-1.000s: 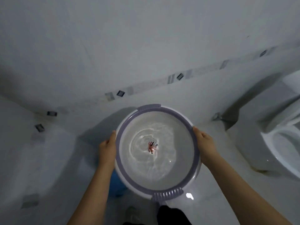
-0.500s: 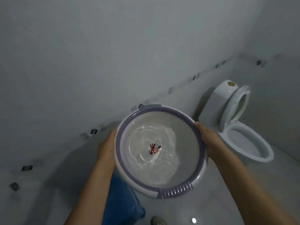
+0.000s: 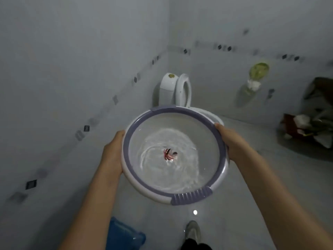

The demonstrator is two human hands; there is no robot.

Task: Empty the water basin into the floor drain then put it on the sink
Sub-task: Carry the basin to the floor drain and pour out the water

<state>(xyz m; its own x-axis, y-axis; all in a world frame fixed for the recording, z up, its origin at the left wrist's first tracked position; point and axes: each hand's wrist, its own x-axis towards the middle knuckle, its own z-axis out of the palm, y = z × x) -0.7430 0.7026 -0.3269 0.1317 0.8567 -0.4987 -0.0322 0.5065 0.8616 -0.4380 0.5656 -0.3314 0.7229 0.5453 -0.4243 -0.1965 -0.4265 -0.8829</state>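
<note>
I hold a round white basin [image 3: 221, 175] with a purple rim level in front of me, above the grey tiled floor. Rippling water fills it, and a small red-and-white mark shows at the centre of its bottom. My left hand [image 3: 112, 154] grips the left side of the rim. On the right side my right hand [image 3: 228, 139] grips the rim. Neither a floor drain nor a sink is in view.
A white toilet [image 3: 173, 89] with its seat raised stands in the far corner, just behind the basin. A blue plastic object [image 3: 124, 235] lies on the floor at bottom left. Bags and clutter [image 3: 311, 123] sit at the right wall. My shoe [image 3: 192, 231] is below.
The view has swung to the right with the basin still held in both hands. The toilet now sits behind the basin, and the right wall's clutter has come into view.
</note>
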